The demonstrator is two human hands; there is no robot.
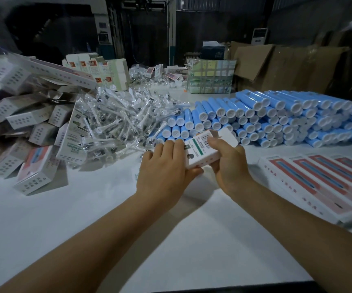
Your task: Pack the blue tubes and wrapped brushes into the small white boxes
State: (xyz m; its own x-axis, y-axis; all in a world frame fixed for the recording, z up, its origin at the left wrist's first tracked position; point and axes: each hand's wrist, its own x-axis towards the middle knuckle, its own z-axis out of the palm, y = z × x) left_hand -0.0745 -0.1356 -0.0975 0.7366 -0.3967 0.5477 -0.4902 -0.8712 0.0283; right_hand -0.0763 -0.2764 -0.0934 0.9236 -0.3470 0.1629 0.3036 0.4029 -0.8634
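A small white box (pixel 202 152) with a barcode and green label is held above the table, its end flap open at the far end. My right hand (pixel 228 163) grips its right side, thumb on top. My left hand (pixel 163 168) holds its left side, thumb under the near end and fingers reaching toward the tubes. Behind the box lies a big stack of blue tubes (pixel 276 119) with white caps. A heap of wrapped brushes (pixel 115 121) in clear plastic lies to the left of the tubes.
A jumbled pile of small white boxes (pixel 22 132) fills the left of the white table (pixel 170 240). A row of pink-fronted boxes (pixel 318 182) lies flat at the right. Cardboard cartons (pixel 276 66) and a taped box (pixel 211 77) stand at the back.
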